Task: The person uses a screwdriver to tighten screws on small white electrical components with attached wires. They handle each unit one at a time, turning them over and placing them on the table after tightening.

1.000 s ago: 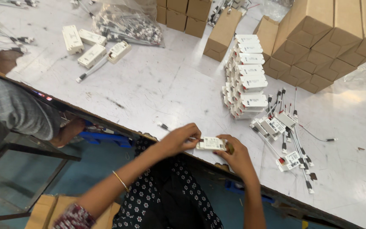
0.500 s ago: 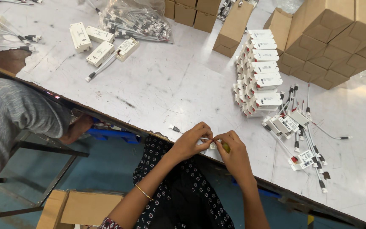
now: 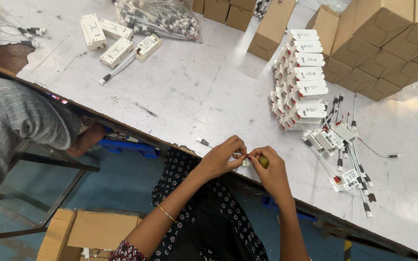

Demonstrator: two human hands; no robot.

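Wide white worktable (image 3: 209,96) filling most of the view, its far edges cut off by the frame. Brown cardboard boxes (image 3: 388,43) stacked at the top right, partly out of view. Clear bag of wired parts (image 3: 158,19) at the top, contents hard to make out. Stack of white rectangular units (image 3: 303,77) right of centre, loose wired units (image 3: 344,145) scattered just beside it. At the near table edge, left hand (image 3: 221,157) and right hand (image 3: 269,169) meeting fingertip to fingertip, both pinched closed around a small white piece (image 3: 246,162), mostly hidden between the fingers, kind impossible to tell. Something small and yellow-green (image 3: 264,162) tucked in the right hand. Thin wire with a dark plug (image 3: 203,141) trailing left from the left hand along the table.
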